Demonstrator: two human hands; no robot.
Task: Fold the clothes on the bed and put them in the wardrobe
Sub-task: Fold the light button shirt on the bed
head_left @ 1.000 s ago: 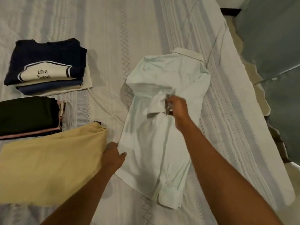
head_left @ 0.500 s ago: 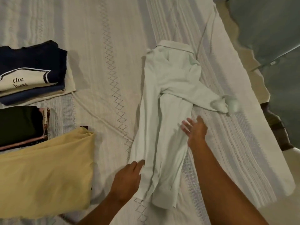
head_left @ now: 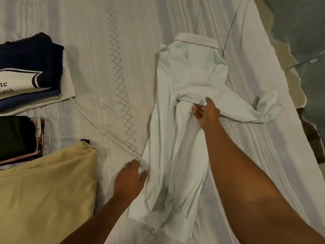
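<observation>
Both released: right grip (head_left: 206,114) flat on the shirt (head_left: 175,155), left grip (head_left: 130,180) touching its seven-o'clock hem. Lies twelve-to-six on the bed (head_left: 109,41), sleeve (head_left: 242,106) trailing toward three o'clock, nearest the right grip.

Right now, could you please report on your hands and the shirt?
Left hand open at left edge of dress shirt. Right hand open on its middle. One sleeve trails right, unfolded. Yellow garment, folded stacks lie left, apart.
</observation>
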